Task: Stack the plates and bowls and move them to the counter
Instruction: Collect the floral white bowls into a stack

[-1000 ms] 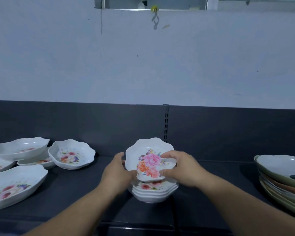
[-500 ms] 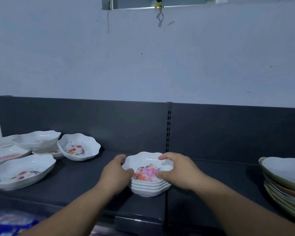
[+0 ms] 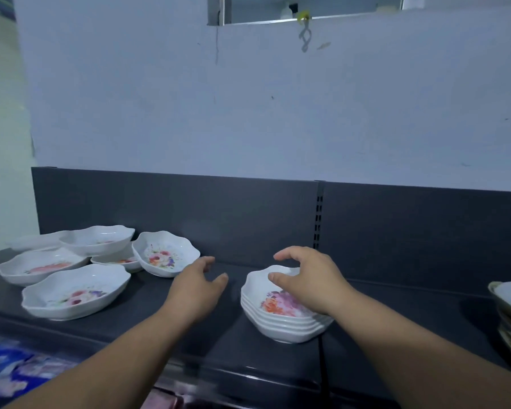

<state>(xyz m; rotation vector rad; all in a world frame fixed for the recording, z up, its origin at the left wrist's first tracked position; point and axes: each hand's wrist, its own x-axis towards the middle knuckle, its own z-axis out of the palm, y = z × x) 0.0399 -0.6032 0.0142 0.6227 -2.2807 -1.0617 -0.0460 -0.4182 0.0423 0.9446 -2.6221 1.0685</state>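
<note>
Both hands have left the bowl stack (image 3: 281, 317), which sits on the counter (image 3: 236, 335): the left hand (image 3: 195, 286) reaches toward the lone scalloped bowl (image 3: 165, 258), the right hand (image 3: 307, 278) hovers over the stack, each grip apart and empty. We judge stacking partly done; loose dishes (image 3: 74, 293) remain at left. Bare surface separates stack and bowl; the front edge lies near

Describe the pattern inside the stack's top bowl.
The top bowl is white with pink and orange flowers; head view.
</note>
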